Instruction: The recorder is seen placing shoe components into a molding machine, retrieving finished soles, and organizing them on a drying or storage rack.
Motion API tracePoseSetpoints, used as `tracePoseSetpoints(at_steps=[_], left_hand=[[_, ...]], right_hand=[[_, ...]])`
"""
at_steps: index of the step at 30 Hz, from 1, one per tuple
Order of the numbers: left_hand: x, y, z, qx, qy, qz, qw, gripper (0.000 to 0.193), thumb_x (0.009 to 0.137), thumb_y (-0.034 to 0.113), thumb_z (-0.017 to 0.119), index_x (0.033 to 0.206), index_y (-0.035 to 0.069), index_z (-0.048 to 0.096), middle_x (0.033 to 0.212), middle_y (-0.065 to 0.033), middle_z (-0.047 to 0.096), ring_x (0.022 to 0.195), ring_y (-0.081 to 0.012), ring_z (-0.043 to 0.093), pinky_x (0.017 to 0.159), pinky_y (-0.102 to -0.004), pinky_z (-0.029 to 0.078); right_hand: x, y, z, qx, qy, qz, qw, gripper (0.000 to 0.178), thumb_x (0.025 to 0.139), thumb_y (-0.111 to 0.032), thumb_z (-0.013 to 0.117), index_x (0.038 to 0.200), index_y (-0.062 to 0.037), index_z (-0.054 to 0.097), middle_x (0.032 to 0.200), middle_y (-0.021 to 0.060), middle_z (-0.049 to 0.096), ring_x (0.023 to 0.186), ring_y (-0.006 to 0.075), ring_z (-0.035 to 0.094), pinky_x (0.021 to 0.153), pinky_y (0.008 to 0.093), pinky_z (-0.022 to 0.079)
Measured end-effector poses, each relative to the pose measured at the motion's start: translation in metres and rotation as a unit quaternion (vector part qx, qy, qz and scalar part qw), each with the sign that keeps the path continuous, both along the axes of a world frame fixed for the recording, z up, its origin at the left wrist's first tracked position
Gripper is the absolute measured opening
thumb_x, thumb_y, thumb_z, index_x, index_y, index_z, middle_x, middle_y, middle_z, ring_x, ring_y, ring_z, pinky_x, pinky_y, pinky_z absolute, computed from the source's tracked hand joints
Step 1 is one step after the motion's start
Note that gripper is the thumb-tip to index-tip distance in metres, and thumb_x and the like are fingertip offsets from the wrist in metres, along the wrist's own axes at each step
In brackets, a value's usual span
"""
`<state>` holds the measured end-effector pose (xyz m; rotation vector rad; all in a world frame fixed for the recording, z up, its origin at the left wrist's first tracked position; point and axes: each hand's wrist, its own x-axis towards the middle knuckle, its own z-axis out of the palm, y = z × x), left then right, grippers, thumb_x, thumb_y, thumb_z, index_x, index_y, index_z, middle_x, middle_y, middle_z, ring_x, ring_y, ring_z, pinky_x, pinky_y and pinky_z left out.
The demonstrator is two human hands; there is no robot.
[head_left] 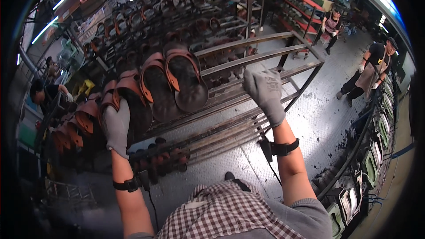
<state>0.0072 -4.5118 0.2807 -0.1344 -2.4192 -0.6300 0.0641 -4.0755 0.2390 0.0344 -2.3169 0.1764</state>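
Sandals (pixel 193 92): dark soles, red-brown straps, orange-tan strap ends; packed side by side on the upper rails of a rack (pixel 265 55). Left hand (pixel 117 125), gloved, against one; fingers partly hidden, grip unclear. Right hand (pixel 265 89), gloved, loosely fisted by bare rails; nothing visible in it.

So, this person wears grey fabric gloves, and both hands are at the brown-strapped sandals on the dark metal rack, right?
Not quite: only the left hand is at the brown-strapped sandals on the dark metal rack. The head view shows the right hand apart from them, by the rack's bare bars. The grey fabric gloves are as you say.
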Motion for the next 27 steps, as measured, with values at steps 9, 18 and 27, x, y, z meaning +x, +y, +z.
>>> tracePoseSetpoints(at_steps=[9, 18, 27], left_hand=[[0.045, -0.005, 0.003, 0.129, -0.120, 0.033, 0.984, 0.041, 0.096, 0.031, 0.066, 0.121, -0.002, 0.065, 0.110, -0.0154, 0.071, 0.107, -0.0255, 0.067, 0.095, -0.0363, 0.047], [0.104, 0.057, 0.001, 0.155, -0.089, -0.076, 0.981, 0.037, 0.097, 0.009, 0.063, 0.130, -0.005, 0.057, 0.115, -0.0108, 0.068, 0.102, -0.0154, 0.064, 0.088, -0.0316, 0.050], [0.152, 0.044, -0.002, 0.250, -0.068, -0.107, 0.960, 0.043, 0.096, 0.004, 0.063, 0.137, -0.005, 0.053, 0.118, -0.0070, 0.065, 0.104, -0.0095, 0.061, 0.088, -0.0287, 0.050]], right_hand=[[0.040, 0.013, -0.001, 0.064, 0.034, 0.115, 0.991, 0.019, 0.089, -0.023, 0.059, 0.072, -0.0159, 0.052, 0.061, 0.0017, 0.049, 0.062, 0.0229, 0.054, 0.075, 0.0394, 0.042], [0.061, 0.074, -0.013, -0.020, -0.010, 0.079, 0.997, 0.024, 0.092, -0.023, 0.053, 0.074, -0.0067, 0.051, 0.074, 0.0131, 0.054, 0.076, 0.0347, 0.055, 0.080, 0.0444, 0.043], [0.106, 0.045, -0.016, -0.043, -0.001, 0.078, 0.996, 0.033, 0.098, -0.027, 0.045, 0.072, -0.0089, 0.055, 0.068, 0.0081, 0.053, 0.069, 0.0301, 0.052, 0.075, 0.0412, 0.040]])
